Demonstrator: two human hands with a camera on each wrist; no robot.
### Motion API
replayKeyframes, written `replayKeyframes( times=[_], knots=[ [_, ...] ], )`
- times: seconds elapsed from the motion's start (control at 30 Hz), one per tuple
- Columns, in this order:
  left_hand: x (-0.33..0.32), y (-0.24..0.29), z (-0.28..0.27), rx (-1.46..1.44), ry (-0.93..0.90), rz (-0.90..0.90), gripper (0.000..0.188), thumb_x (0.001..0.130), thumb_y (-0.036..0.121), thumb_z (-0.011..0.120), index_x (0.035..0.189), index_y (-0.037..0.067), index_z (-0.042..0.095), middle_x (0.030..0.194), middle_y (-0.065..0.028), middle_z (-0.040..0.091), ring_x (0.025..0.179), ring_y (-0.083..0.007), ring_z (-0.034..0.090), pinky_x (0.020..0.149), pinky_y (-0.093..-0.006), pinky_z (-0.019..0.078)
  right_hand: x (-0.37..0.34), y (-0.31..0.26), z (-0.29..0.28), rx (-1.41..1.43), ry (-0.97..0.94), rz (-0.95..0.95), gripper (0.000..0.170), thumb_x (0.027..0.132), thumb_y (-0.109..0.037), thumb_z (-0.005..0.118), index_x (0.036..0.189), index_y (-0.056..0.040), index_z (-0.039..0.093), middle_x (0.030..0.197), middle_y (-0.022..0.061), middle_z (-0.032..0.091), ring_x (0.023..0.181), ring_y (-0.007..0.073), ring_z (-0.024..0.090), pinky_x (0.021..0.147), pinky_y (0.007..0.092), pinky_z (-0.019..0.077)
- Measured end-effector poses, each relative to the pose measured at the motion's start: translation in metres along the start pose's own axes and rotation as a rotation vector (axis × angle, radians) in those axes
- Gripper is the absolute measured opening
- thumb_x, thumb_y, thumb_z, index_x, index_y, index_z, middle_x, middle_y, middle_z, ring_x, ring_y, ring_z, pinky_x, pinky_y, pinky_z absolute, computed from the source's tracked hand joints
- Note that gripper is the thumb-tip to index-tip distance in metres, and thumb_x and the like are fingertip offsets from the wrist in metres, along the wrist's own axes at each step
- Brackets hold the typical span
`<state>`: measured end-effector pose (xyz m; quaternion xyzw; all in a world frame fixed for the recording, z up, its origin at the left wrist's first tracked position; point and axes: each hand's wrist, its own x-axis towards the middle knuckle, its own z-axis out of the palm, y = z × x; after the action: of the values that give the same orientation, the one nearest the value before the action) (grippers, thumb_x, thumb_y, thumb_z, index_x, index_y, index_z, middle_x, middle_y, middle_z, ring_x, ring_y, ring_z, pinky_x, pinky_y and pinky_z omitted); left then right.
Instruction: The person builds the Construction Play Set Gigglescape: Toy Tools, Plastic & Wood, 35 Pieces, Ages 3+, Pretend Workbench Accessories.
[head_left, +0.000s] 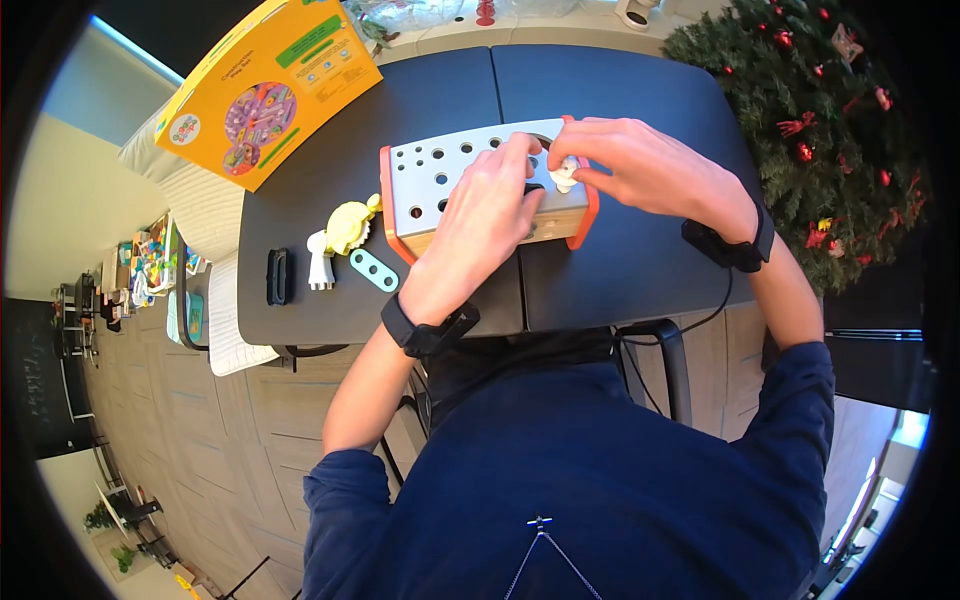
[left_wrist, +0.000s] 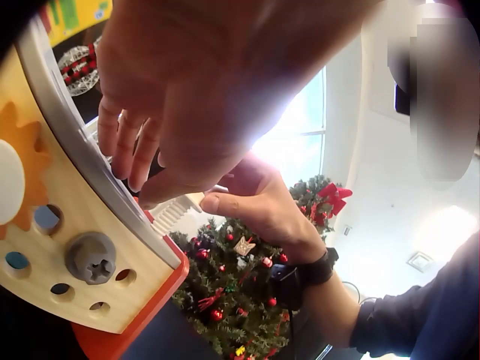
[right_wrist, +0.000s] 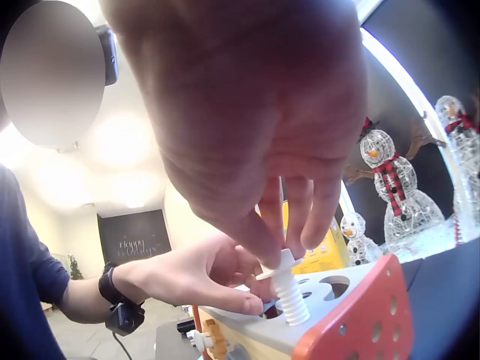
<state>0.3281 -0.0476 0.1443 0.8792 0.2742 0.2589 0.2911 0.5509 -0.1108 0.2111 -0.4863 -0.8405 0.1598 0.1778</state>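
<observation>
A toy workbench (head_left: 412,172) with a grey top full of holes and red-orange end panels stands on the table. Between the thumb and fingers of my right hand (head_left: 650,165) is the head of a white screw (right_wrist: 289,291); its ridged shaft points down at the grey top near the right end panel (right_wrist: 367,319). My left hand (head_left: 482,212) rests over the top beside the screw, fingers mostly straight in the left wrist view; whether it holds anything there is hidden. A grey screw head (left_wrist: 91,258) and an orange gear (left_wrist: 28,180) are on the wooden side.
Left of the bench lie a yellow toy piece (head_left: 349,228), a white piece (head_left: 320,262), a light-blue strip with holes (head_left: 374,270) and a black object (head_left: 279,277). A yellow box (head_left: 300,85) stands behind at left. A decorated tree (head_left: 810,120) is beyond the right edge.
</observation>
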Motion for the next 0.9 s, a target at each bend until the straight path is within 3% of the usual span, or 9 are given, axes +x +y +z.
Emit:
replayKeyframes(
  times=[0.13,0.37,0.47,0.67,0.77,0.87,0.9],
  knots=[
    [-0.003,-0.004,-0.002,-0.027,-0.06,-0.04,0.051,0.097,0.002,0.071,0.143,0.004,0.05,0.117,-0.0208,0.071,0.112,-0.04,0.067,0.096,-0.051,0.0536,0.004,0.001,-0.004,-0.034,-0.055,-0.046,0.027,0.094,0.004,0.07,0.119,-0.0058,0.07,0.112,0.0129,0.074,0.103,0.0415,0.068,0.088,0.0491,0.0553],
    [0.005,-0.007,0.014,-0.154,-0.076,-0.085,0.059,0.097,0.009,0.075,0.15,0.005,0.047,0.123,-0.0225,0.069,0.114,-0.0392,0.067,0.101,-0.0497,0.0531,0.008,-0.004,-0.007,-0.077,-0.112,0.003,0.025,0.091,0.004,0.07,0.114,-0.0039,0.072,0.11,0.0148,0.075,0.106,0.0411,0.068,0.092,0.0495,0.0549],
    [0.008,-0.001,0.017,-0.144,-0.053,-0.103,0.067,0.094,0.015,0.081,0.15,0.006,0.047,0.123,-0.0219,0.068,0.114,-0.0393,0.067,0.1,-0.05,0.0532,0.006,0.001,-0.004,-0.097,-0.058,-0.062,0.021,0.092,-0.001,0.072,0.112,-0.003,0.073,0.107,0.0155,0.074,0.104,0.0409,0.069,0.09,0.0492,0.0551],
    [0.016,-0.002,0.032,-0.096,0.046,-0.064,0.073,0.086,0.016,0.088,0.147,0.005,0.049,0.114,-0.0196,0.07,0.112,-0.0394,0.067,0.096,-0.0515,0.0528,0.02,-0.011,-0.006,-0.192,-0.163,0.206,0.025,0.098,-0.028,0.07,0.103,-0.0035,0.072,0.095,0.0182,0.074,0.092,0.0408,0.072,0.08,0.0482,0.0573],
    [0.018,-0.004,0.038,-0.107,0.095,-0.029,0.07,0.086,0.012,0.087,0.145,0.003,0.048,0.107,-0.0186,0.071,0.105,-0.0404,0.069,0.091,-0.052,0.0536,0.026,-0.01,-0.001,-0.424,-0.2,0.292,0.027,0.1,-0.032,0.068,0.106,-0.0055,0.072,0.089,0.0183,0.075,0.089,0.0405,0.072,0.078,0.0495,0.0573],
    [0.018,-0.009,0.04,-0.081,0.09,0.009,0.068,0.089,0.008,0.082,0.146,0.002,0.046,0.105,-0.0192,0.073,0.101,-0.0424,0.07,0.09,-0.0516,0.0549,0.024,-0.014,-0.005,-0.415,-0.201,0.303,0.024,0.1,-0.026,0.068,0.113,-0.0058,0.07,0.098,0.0169,0.074,0.094,0.0398,0.072,0.082,0.0497,0.0569],
    [0.019,-0.01,0.039,-0.108,0.059,-0.003,0.068,0.091,0.006,0.08,0.148,0.002,0.044,0.108,-0.0201,0.073,0.101,-0.0432,0.071,0.09,-0.0511,0.0554,0.02,-0.012,-0.005,-0.314,-0.161,0.219,0.023,0.101,-0.025,0.068,0.114,-0.0057,0.069,0.102,0.0166,0.073,0.096,0.0397,0.071,0.083,0.0495,0.0566]
  ],
)
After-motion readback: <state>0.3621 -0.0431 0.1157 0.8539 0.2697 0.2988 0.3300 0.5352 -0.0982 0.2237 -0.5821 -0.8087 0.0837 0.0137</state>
